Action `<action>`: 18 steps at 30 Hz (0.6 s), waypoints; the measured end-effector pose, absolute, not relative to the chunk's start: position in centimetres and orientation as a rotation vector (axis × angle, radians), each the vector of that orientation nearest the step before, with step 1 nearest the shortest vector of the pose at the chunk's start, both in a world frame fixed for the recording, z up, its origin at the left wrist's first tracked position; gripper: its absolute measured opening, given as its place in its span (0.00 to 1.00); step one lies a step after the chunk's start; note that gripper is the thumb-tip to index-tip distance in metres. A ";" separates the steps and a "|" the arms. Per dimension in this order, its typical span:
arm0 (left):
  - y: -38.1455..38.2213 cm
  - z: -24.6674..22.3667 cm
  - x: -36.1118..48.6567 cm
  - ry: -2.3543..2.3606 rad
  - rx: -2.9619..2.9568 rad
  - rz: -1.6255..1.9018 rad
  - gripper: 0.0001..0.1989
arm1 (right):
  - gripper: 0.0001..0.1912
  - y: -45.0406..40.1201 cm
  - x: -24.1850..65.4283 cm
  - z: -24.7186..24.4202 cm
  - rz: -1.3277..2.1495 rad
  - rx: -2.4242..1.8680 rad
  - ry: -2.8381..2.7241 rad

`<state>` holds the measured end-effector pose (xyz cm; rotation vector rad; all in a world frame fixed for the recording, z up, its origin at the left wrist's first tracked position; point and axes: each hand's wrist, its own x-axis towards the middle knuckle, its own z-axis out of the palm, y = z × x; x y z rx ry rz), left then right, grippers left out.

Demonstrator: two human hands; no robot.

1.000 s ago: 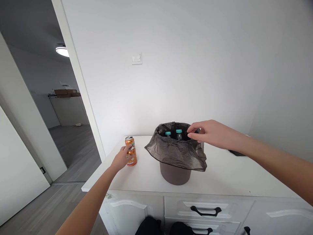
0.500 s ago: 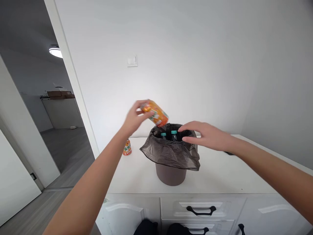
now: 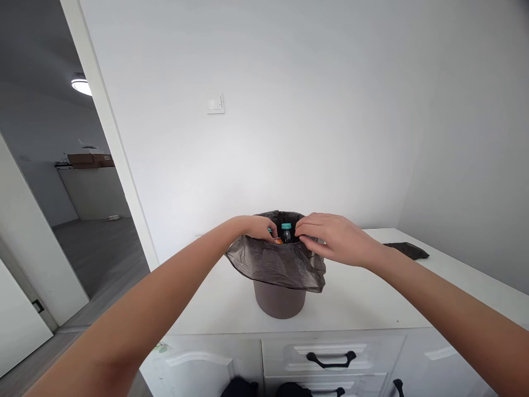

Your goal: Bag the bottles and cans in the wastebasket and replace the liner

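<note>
A brown trash bin (image 3: 280, 300) stands on the white cabinet top, lined with a dark trash bag (image 3: 281, 264) folded out over its rim. My left hand (image 3: 261, 227) reaches over the left rim, its fingers lowered inside around an orange drink can (image 3: 278, 240), of which only a sliver shows. Beside the can stands a bottle (image 3: 286, 234) with a teal cap; another teal cap peeks out behind my left fingers. At the right rim, my right hand (image 3: 326, 236) has its fingers and thumb closed over the bag's edge.
The white cabinet top (image 3: 355, 309) runs along the wall, with a dark plastic bag (image 3: 407, 250) lying at its right. Below are drawers with black handles (image 3: 331, 360). A doorway opens at left, and a light switch (image 3: 215, 104) is on the wall.
My left hand has brought the orange can down from above the bin to inside it. My right hand has come onto the bag's right rim. My left arm now hides the second can.
</note>
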<state>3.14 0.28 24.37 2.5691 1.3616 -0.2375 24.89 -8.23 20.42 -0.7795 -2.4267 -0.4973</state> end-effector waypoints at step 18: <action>5.9 15.8 -15.1 2.179 2.150 0.975 0.23 | 0.09 -16.8 28.4 10.3 -0.268 -0.936 -1.816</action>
